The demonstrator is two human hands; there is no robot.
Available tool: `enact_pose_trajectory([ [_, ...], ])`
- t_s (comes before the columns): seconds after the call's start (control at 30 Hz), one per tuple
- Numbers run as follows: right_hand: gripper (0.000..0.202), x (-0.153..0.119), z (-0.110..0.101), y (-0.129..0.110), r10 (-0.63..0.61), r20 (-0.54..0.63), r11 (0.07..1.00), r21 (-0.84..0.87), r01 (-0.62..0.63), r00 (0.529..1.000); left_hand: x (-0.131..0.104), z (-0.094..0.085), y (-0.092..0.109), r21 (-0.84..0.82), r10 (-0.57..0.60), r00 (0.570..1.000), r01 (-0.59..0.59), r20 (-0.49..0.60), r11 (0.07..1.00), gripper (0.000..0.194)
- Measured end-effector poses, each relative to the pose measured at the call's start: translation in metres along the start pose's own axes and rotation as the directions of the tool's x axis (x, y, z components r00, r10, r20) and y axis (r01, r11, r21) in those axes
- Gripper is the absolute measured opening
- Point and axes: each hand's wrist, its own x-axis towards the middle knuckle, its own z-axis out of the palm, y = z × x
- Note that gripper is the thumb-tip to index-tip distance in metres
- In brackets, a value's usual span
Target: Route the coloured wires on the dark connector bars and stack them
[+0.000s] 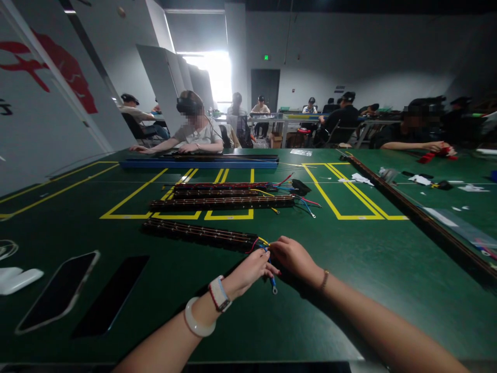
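A long dark bar (202,233) with rows of copper-coloured lines lies on the green table, slightly tilted in view. From its right end come yellow, red and blue wires (263,241). My left hand (254,270) is closed on the wires at that end. A blue wire with a ring terminal (274,289) hangs down below its fingers. My right hand (292,255) meets it from the right, fingers pinched at the yellow wire's tip; the exact grip is partly hidden.
Similar bars (223,203) with coloured wires lie just beyond. Two phones (112,295) and a white case (19,280) are at left. A long dark strip (419,217) runs along the right side, near plastic bags and paper scraps. A blue channel (198,163) and several co-workers are farther back.
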Motion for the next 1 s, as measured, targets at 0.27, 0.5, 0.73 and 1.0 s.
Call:
enact_pose_trajectory([
  [0.27, 0.015, -0.002, -0.002, -0.02, -0.117, 0.042, 0.988, -0.096, 0.12, 0.992, 0.011, -0.005, -0.011, -0.166, 0.024, 0.998, -0.032, -0.052, 0.986, 0.023],
  [0.5, 0.028, 0.0, -0.016, -0.015, -0.077, 0.175, 0.976, 0.216, 0.038, 0.981, 0.012, -0.009, -0.012, -0.111, -0.01, 0.997, 0.001, -0.081, 0.994, 0.029],
  [0.73, 0.02, 0.011, -0.021, 0.01, 0.094, 0.101, 0.97, 0.213, -0.113, 0.99, 0.013, -0.012, -0.008, -0.08, 0.022, 0.999, -0.025, -0.033, 0.997, 0.033],
  [1.0, 0.021, 0.033, -0.012, 0.038, 0.209, -0.092, 0.972, -0.093, -0.217, 0.974, 0.009, -0.014, 0.0, 0.015, -0.015, 0.998, 0.014, 0.055, 1.0, 0.032],
])
